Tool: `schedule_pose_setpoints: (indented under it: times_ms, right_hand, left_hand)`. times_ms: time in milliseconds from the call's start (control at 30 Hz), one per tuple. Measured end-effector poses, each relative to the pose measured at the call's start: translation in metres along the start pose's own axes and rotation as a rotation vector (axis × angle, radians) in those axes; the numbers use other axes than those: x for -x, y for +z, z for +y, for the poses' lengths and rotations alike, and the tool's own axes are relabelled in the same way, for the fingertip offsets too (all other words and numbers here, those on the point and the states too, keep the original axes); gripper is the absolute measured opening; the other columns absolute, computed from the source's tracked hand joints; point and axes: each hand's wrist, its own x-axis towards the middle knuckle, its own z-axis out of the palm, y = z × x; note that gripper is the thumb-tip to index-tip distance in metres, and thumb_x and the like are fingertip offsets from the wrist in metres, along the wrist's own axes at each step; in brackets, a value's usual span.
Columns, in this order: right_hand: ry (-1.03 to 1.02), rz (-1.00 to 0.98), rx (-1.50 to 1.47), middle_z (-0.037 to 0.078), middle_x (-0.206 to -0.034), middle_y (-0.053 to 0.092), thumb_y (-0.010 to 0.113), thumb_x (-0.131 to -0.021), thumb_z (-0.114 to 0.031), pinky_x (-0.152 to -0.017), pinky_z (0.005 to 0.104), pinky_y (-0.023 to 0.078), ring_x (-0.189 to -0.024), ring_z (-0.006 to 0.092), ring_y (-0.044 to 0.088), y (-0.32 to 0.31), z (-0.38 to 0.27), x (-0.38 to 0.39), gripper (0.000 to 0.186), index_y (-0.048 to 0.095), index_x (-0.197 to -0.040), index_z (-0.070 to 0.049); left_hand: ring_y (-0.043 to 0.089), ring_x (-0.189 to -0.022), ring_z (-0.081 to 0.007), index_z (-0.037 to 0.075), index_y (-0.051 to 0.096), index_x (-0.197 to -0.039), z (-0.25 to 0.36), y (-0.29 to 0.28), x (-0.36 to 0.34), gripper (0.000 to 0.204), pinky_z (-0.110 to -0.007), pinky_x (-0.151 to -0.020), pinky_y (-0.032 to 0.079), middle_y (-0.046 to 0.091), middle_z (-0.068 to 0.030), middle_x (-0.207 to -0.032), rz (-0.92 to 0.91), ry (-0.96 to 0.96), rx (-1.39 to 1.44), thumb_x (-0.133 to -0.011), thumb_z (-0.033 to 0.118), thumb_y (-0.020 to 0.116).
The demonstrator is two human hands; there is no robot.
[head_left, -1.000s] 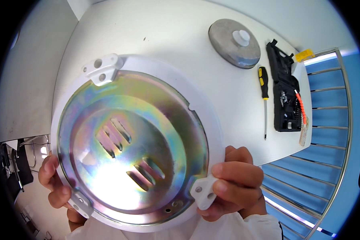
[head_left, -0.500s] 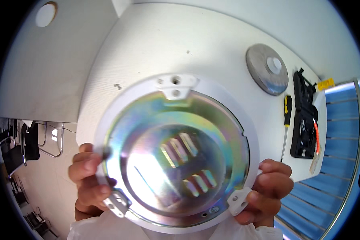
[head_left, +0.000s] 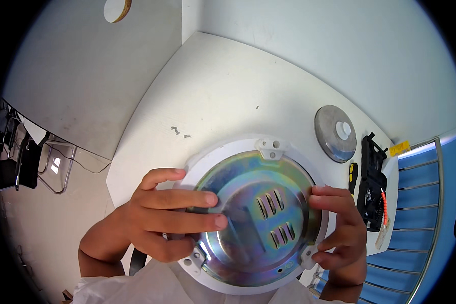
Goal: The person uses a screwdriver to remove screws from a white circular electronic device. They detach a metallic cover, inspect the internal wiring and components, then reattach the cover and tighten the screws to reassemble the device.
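A round metal cover (head_left: 248, 230) with a rainbow sheen and two groups of slots lies face up within a white ring-shaped rim. White screw-hole tabs (head_left: 271, 148) sit at several places around it. My left hand (head_left: 162, 218) reaches over the left side, its fingers spread and two of them stretched onto the metal; its thumb is hidden. At the right rim, my right hand (head_left: 342, 230) has curled fingers beside a tab and fingertips on the edge. The disc overlaps the near part of the table and my white clothing. Its underside is hidden.
On the white table (head_left: 223, 86), a steel lid with a white knob (head_left: 335, 134) lies at the right. Beside it are a yellow-black screwdriver (head_left: 352, 177) and an opened black tool case (head_left: 372, 187). Metal railings (head_left: 415, 207) stand beyond, chairs (head_left: 28, 159) at left.
The disc has dropped away from the camera and sits lower and further right. My left hand has shifted from the rim to lay fingers across the metal; my right hand stays at the right rim.
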Motion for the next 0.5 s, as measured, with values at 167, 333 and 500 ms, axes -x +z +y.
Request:
schedule_pose_setpoints:
  times_ms: [167, 333, 500]
  right_hand:
    - [0.066, -0.18, 0.07, 0.017, -0.134, 0.051, 0.082, -0.061, -0.025, -0.099, 0.0434, 0.037, -0.118, 0.0351, 0.049, -0.021, -0.015, -0.038, 0.047, 0.072, -0.105, -0.014]
    - [0.163, -0.029, 0.278, 0.023, -0.141, 0.042, 0.076, -0.077, -0.038, -0.1, 0.0454, 0.038, -0.121, 0.0394, 0.046, -0.001, -0.011, -0.068, 0.063, 0.057, -0.13, -0.01]
    - [0.17, -0.066, 0.343, 0.021, -0.134, 0.051, 0.073, -0.081, -0.038, -0.089, 0.0403, 0.049, -0.107, 0.0367, 0.059, 0.012, 0.001, -0.073, 0.064, 0.053, -0.134, -0.008]
  left_hand:
    - [0.065, -0.108, -0.0219, 0.02, 0.048, -0.078, -0.002, -0.002, -0.002, 0.027, -0.041, -0.102, 0.033, 0.07, 0.0028, -0.111, 0.005, 0.039, -0.034, -0.077, 0.004, 0.069]
    - [0.066, -0.107, -0.0216, 0.019, 0.049, -0.077, -0.003, -0.001, -0.002, 0.023, -0.041, -0.101, 0.033, 0.07, 0.0057, -0.11, 0.045, 0.075, -0.046, -0.079, 0.006, 0.067]
    - [0.067, -0.105, -0.0213, 0.019, 0.049, -0.075, -0.007, 0.002, 0.002, 0.022, -0.041, -0.099, 0.033, 0.07, 0.0072, -0.11, 0.082, 0.099, -0.045, -0.08, 0.007, 0.067]
